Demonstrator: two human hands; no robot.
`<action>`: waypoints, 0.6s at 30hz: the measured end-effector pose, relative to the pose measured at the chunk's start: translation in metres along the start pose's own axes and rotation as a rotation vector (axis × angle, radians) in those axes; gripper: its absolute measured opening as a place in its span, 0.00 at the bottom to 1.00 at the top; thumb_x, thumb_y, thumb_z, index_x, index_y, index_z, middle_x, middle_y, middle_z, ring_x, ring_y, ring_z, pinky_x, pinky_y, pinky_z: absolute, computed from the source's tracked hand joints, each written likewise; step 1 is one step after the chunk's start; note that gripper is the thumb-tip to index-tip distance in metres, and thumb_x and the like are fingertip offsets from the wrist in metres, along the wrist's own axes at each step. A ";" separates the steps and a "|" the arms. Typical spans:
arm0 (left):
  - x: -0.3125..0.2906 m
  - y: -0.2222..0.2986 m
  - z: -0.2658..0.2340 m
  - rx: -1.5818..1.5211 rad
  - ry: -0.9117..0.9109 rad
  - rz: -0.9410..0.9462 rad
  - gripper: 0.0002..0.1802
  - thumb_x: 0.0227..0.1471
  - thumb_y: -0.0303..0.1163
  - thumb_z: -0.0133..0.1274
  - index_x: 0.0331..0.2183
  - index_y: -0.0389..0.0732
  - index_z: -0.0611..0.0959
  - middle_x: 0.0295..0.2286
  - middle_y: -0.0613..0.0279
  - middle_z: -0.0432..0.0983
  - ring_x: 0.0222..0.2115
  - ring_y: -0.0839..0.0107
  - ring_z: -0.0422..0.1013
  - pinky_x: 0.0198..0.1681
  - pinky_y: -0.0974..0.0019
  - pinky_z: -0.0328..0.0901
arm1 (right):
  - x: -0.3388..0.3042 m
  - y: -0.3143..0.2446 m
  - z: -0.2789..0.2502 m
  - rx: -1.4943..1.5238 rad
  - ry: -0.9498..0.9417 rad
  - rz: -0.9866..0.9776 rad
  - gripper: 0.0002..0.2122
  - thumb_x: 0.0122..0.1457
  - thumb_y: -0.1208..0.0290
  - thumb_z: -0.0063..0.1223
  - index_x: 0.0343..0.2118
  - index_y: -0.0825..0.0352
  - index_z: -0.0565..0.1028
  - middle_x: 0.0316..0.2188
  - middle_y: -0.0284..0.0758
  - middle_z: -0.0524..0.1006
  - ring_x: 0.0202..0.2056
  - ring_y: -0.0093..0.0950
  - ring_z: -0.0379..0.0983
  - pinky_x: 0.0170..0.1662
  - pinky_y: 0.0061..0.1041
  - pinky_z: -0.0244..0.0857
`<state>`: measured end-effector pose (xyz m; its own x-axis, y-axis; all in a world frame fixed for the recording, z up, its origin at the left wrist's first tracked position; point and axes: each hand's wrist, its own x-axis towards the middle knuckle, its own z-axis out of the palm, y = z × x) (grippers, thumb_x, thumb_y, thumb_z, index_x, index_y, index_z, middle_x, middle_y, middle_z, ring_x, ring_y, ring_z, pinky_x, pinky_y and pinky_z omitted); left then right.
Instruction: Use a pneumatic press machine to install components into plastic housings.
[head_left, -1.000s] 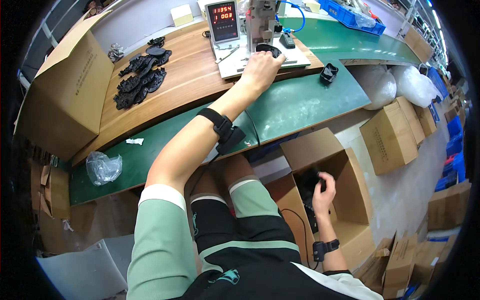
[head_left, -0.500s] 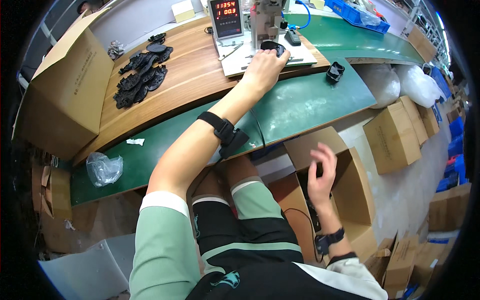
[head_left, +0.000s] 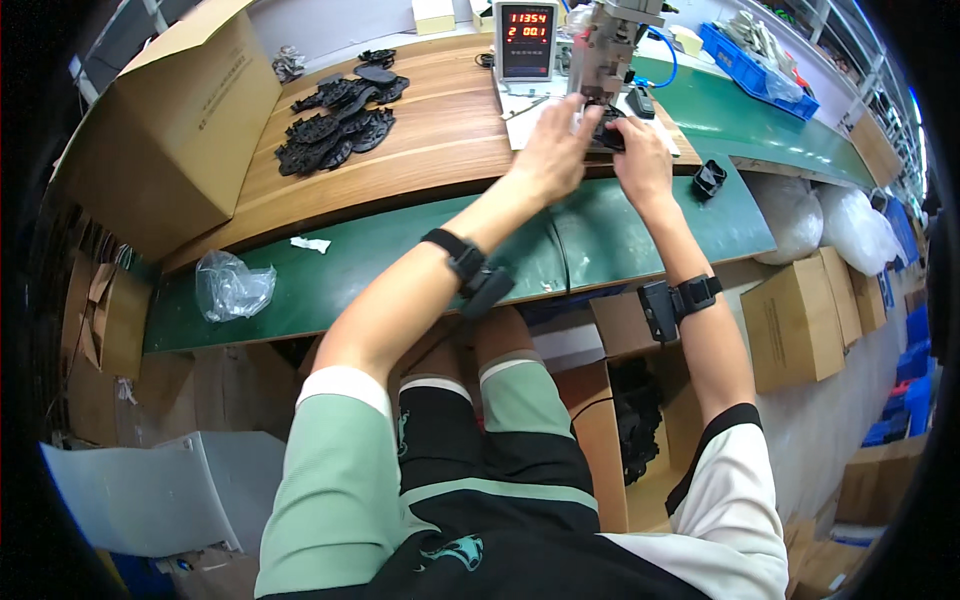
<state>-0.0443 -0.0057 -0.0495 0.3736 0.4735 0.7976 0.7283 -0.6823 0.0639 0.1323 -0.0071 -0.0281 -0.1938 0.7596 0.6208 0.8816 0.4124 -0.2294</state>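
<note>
A black moulded part [head_left: 607,130] sits under the metal head of a bench press [head_left: 604,62], on its white base. To the left of the part, my left hand [head_left: 553,150] is slightly blurred, its fingers stretched out and apart, their tips close to the press head. My right hand [head_left: 643,160] has its thumb and fingers closed on the right side of the part. My fingers cover some of the part. Another black part [head_left: 710,180] stands on the green bench to the right of my right hand.
Several black parts [head_left: 340,125] lie piled on the wooden board, beside a large cardboard box [head_left: 190,120]. A display box [head_left: 526,45] with red digits stands left of the press. Clear plastic [head_left: 235,285] rests on the green bench [head_left: 400,270]. Below, an open carton [head_left: 590,440] holds black pieces.
My right hand has risen from above the open carton to the part at the press. My left hand has shifted off the part to its left side. The whole view has shifted.
</note>
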 end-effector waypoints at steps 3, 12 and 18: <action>-0.025 -0.041 -0.040 0.229 -0.089 -0.201 0.37 0.44 0.26 0.56 0.58 0.34 0.67 0.54 0.42 0.66 0.56 0.48 0.64 0.60 0.49 0.60 | -0.002 0.017 -0.007 -0.037 -0.003 -0.040 0.16 0.48 0.83 0.57 0.41 0.61 0.79 0.42 0.35 0.79 0.48 0.40 0.76 0.50 0.40 0.71; -0.106 -0.115 -0.115 0.572 -0.498 -0.615 0.36 0.62 0.48 0.46 0.63 0.33 0.66 0.58 0.41 0.67 0.55 0.46 0.65 0.60 0.42 0.56 | 0.005 0.002 -0.010 -0.088 -0.042 -0.064 0.15 0.48 0.83 0.56 0.40 0.63 0.80 0.41 0.37 0.80 0.43 0.43 0.78 0.47 0.41 0.72; -0.116 -0.061 -0.140 0.395 -0.441 -0.414 0.29 0.59 0.45 0.55 0.59 0.45 0.73 0.51 0.45 0.70 0.50 0.46 0.69 0.55 0.47 0.61 | 0.004 0.000 -0.017 -0.128 -0.038 -0.086 0.15 0.48 0.83 0.57 0.40 0.63 0.80 0.41 0.36 0.79 0.44 0.42 0.78 0.47 0.40 0.72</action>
<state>-0.2128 -0.0968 -0.0617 0.1588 0.8872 0.4332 0.9825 -0.1854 0.0197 0.1384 -0.0124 -0.0125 -0.2849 0.7438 0.6047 0.9084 0.4110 -0.0775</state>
